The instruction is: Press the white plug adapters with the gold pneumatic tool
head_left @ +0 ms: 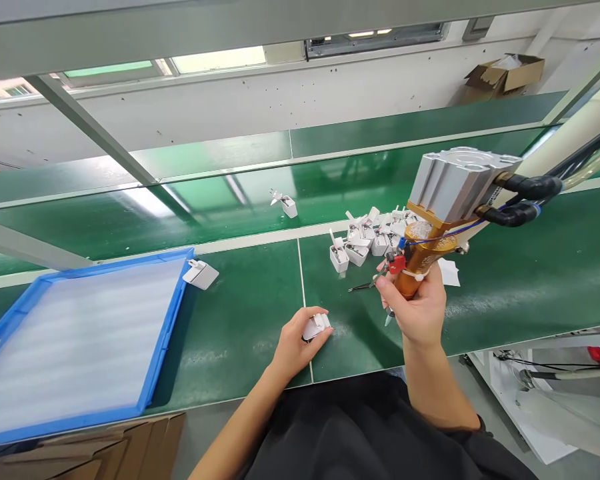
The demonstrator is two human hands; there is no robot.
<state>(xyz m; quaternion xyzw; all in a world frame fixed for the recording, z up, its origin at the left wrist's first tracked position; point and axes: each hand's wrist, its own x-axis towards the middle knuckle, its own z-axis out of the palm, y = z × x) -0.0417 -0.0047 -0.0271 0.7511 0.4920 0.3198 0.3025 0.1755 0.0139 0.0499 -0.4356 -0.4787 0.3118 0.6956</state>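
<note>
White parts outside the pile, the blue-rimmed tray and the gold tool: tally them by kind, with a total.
White parts: 3 (trayside part, far part, held part)
Blue-rimmed tray: 1
Gold tool: 1
Total: 5

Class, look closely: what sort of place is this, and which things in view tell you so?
Probably a factory or workshop, perhaps for assembly: a green bench bears a cluster of similar white parts and a blue tray, and the right hand grips a tool fed by hoses.

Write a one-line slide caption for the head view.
The left hand holds a small white piece on a green bench; the right hand grips a gold-and-silver tool.
</note>
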